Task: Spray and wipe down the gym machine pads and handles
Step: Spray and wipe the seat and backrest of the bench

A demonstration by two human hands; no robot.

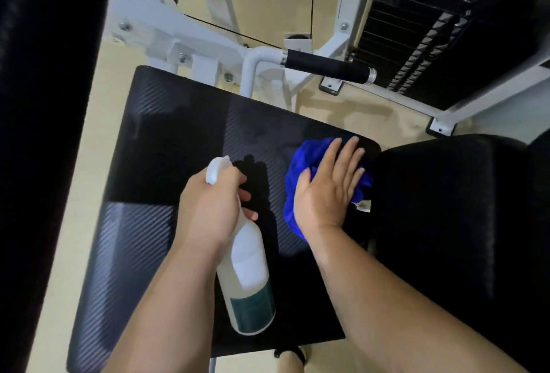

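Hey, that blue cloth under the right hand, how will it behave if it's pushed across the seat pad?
Probably floppy: the blue cloth lies bunched in folds under the flat right hand. It likely slides easily, since the seat pad looks smooth and glossy.

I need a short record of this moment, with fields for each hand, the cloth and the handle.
left hand: grips the spray bottle by its neck
right hand: flat, presses the blue cloth
blue cloth: bunched, on the seat pad near its far right corner
handle: black grip beyond the pad, no hand on it
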